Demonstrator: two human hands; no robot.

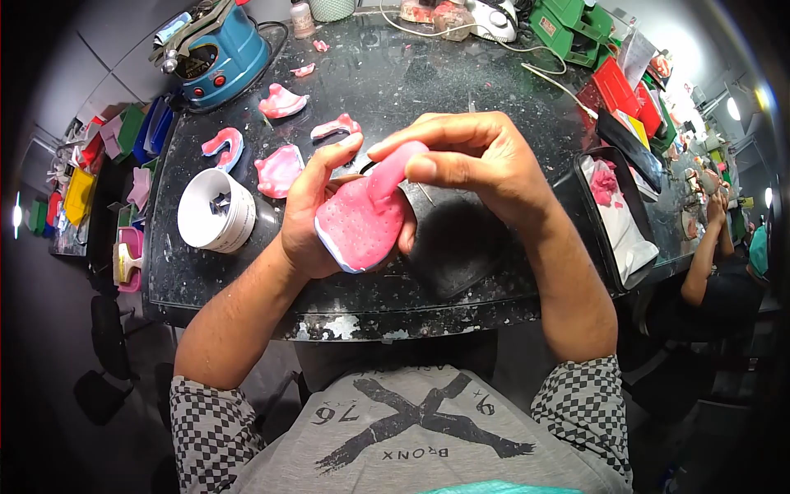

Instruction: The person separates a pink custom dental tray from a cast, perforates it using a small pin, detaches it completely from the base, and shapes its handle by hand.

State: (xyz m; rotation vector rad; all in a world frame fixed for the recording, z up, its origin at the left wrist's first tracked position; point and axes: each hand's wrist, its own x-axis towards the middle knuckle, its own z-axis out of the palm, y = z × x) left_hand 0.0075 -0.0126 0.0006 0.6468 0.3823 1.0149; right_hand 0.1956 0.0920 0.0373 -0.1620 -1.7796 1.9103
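A pink dental tray point(360, 226) dotted with small holes, with a white-blue rim along its lower edge, is held over the front part of the black table. My left hand point(311, 210) wraps round its left side, thumb up and fingertips showing at its right edge. The tray's pink handle point(398, 169) points up and right. My right hand point(485, 165) pinches the end of this handle between thumb and fingers. Behind my hands lies a small pink arch piece point(339, 126). Left of my left hand are another pink piece point(280, 170) and a U-shaped pink-and-blue one point(223, 148).
A white tub point(216, 211) with small metal things inside stands at the left. A blue machine point(220, 62) is at the back left. On the right lie a black tray point(632, 210) and a red bin point(613, 90). Another person's hand point(717, 210) shows far right.
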